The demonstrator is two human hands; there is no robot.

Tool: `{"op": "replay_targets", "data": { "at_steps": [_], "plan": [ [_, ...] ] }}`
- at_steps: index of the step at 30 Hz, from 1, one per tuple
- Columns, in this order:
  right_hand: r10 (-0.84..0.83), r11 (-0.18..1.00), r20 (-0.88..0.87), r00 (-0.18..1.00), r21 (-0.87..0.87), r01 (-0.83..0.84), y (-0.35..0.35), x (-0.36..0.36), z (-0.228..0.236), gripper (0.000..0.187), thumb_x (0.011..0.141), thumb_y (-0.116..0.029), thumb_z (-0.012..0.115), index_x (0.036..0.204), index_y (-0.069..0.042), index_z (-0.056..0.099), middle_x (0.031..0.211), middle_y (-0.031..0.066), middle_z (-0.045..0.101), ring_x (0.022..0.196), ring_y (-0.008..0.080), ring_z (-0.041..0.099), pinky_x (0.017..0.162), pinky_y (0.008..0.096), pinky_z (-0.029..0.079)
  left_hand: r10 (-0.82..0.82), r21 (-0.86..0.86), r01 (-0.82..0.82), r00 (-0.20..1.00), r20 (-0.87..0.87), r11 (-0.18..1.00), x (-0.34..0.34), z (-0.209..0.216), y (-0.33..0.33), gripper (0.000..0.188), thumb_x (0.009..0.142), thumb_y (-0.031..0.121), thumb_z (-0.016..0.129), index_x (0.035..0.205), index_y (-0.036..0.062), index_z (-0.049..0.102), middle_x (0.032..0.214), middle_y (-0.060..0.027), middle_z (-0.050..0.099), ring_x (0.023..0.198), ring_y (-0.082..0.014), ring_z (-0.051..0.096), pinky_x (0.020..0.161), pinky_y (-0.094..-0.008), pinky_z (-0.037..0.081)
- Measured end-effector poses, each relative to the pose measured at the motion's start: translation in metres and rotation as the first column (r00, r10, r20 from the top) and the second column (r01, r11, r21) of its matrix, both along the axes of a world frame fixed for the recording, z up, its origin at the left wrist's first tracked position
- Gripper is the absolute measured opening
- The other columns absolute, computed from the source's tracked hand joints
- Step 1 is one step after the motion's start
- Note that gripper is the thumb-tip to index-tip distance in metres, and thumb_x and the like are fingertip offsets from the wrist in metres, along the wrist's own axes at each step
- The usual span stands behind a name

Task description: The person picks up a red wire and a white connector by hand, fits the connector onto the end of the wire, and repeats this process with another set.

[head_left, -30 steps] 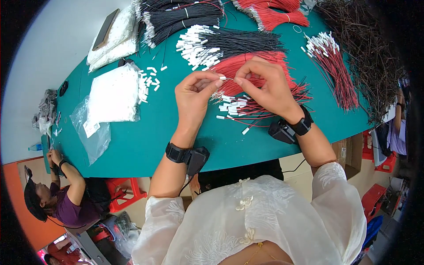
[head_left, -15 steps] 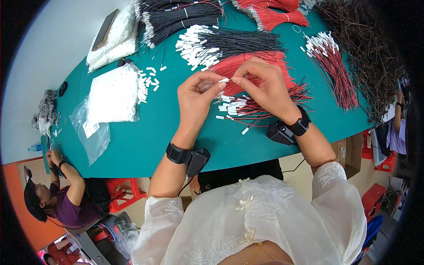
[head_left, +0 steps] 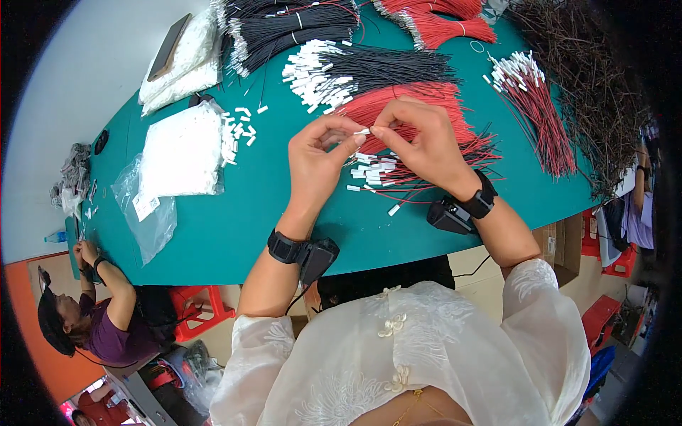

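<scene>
Between thumb and forefinger, my left hand (head_left: 320,153) pinches a small white connector housing (head_left: 363,132). My right hand (head_left: 419,138) meets it from the right with its own pinch, seemingly on a thin wire end at the housing; the fingertips hide most of it. Below the hands lies a loose pile of red and black wires with white housings (head_left: 375,170). One single white housing (head_left: 394,210) sits nearer me. Under and behind my fingers spreads a bundle of red wires (head_left: 426,97), and beyond it black wires (head_left: 405,67) with white housings at their left ends.
Loose white housings (head_left: 238,135) lie beside a full plastic bag (head_left: 181,153) on the green table (head_left: 234,234). Tied black bundles (head_left: 295,32) and red bundles (head_left: 451,28) are at the back. Finished-looking wires (head_left: 536,113) and a dark wire heap (head_left: 579,78) fill the right. A co-worker (head_left: 106,312) sits left.
Both hands stay pinched together at nearly the same spot. My fingers have shifted very slightly, and the white housing has moved a little down and right.
</scene>
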State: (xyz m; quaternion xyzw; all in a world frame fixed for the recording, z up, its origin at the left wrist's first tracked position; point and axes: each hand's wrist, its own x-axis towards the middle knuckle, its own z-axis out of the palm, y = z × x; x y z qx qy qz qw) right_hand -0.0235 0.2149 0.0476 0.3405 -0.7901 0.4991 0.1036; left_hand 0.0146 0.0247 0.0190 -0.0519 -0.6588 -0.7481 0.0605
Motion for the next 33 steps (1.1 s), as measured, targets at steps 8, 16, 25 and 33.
{"op": "replay_targets", "data": {
  "at_steps": [8,16,25,33],
  "plan": [
    [0.023,1.0,0.016,1.0,0.018,-0.023,0.003,-0.001,0.0,0.009,0.086,-0.004,0.073,0.089,0.003,0.067,0.084,0.0103,0.07,0.078,0.0225,0.067,0.068,0.0329,0.051,-0.027,-0.01,0.027,1.0,0.012,1.0,0.0,0.001,-0.001,0.016,0.086,-0.006,0.074,0.1,-0.0004,0.069,0.096,-0.0059,0.072,0.087,-0.0097,0.067,0.077,-0.0231,0.054],
    [-0.018,0.998,-0.183,0.983,0.061,0.029,0.01,-0.013,0.013,0.01,0.087,-0.006,0.073,0.095,0.0,0.072,0.088,0.0102,0.072,0.077,0.0257,0.067,0.073,0.0356,0.051,0.125,0.094,-0.119,0.99,-0.062,0.988,-0.006,0.009,-0.012,0.012,0.091,-0.002,0.072,0.102,-0.0024,0.068,0.098,-0.0059,0.072,0.091,-0.0104,0.068,0.081,-0.022,0.054],
    [0.161,0.956,-0.29,0.943,0.283,-0.077,0.029,0.0,0.042,0.011,0.086,-0.01,0.073,0.094,-0.002,0.074,0.084,0.0113,0.071,0.078,0.0312,0.066,0.072,0.0401,0.051,0.241,-0.481,-0.299,0.954,-0.18,0.824,-0.021,-0.013,-0.029,0.022,0.088,0.01,0.076,0.108,0.0049,0.07,0.105,-0.0085,0.069,0.098,-0.0207,0.065,0.082,-0.0313,0.051],
    [0.17,0.855,-0.013,0.985,0.499,-0.141,0.024,-0.01,0.01,0.011,0.083,-0.011,0.074,0.092,-0.004,0.073,0.085,0.0088,0.068,0.084,0.0328,0.065,0.076,0.0432,0.052,0.179,-0.703,-0.451,0.886,-0.428,0.549,-0.039,-0.023,-0.022,0.023,0.083,0.012,0.078,0.106,0.0115,0.074,0.103,-0.0087,0.061,0.098,-0.0284,0.056,0.086,-0.0369,0.048]
  ]
}}
